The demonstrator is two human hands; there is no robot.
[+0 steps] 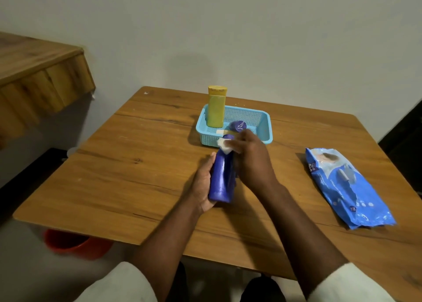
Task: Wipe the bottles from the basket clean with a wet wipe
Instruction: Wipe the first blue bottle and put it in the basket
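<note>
A wooden table [141, 164] stands against a plain pale wall, and over its middle the work is under way. The left hand [202, 183] cradles a blue bottle [222, 178] from beneath, fingers wrapped around its lower body, holding it tilted with the cap end toward the basket. The right hand [249, 155] pinches a white wet wipe [223, 146] against the bottle's neck; its fingers are blurred, so how tightly they close is hard to tell. Just beyond the hands sits a light blue basket [265, 128] with a yellow bottle [215, 107] standing upright in its left corner and a small purple bottle [238, 126] lying beside it. A blue wipe packet [347, 187] lies well apart to the right. The risk here is probably slip: a wet, smooth bottle held only at its base could twist out of the left hand if the rubbing presses hard, and the cap end could knock the basket's near rim.
</note>
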